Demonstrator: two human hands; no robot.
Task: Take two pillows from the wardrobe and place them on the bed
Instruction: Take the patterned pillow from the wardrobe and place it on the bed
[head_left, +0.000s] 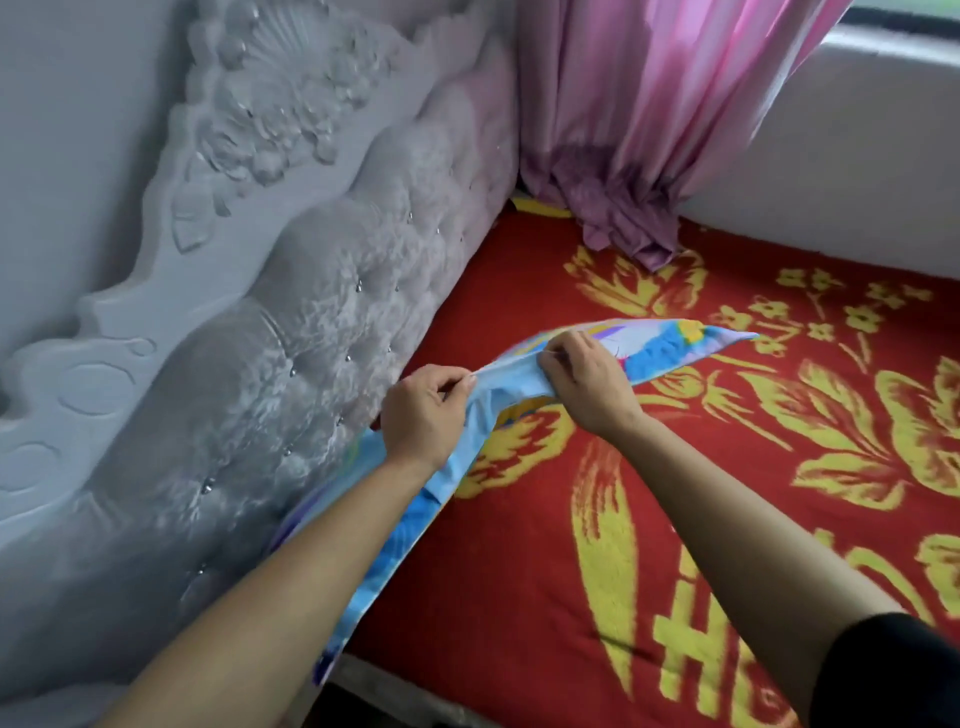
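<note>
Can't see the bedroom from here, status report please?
Left hand and right hand both pinching the blue pillow's edge. Pillow held at the bed, by the headboard. Nothing in the way; curtain bunched at far corner.

A tall headboard (291, 291) is filling the left side of the view, pale grey-white, its upper part carved with a shell and flowers in relief, its lower part tufted and studded with small shiny buttons. A faint pink tint is showing on its far end. Behind it, a plain grey wall (67, 130) is rising to the top left. In the far corner a pink curtain (654, 124) is hanging down, its hem bunching in a crumpled heap at the bottom. Daylight is glowing through its folds from the window (904, 15) at the top right. Below that, a white ledge and wall (841, 156) are running along the right side.
</note>
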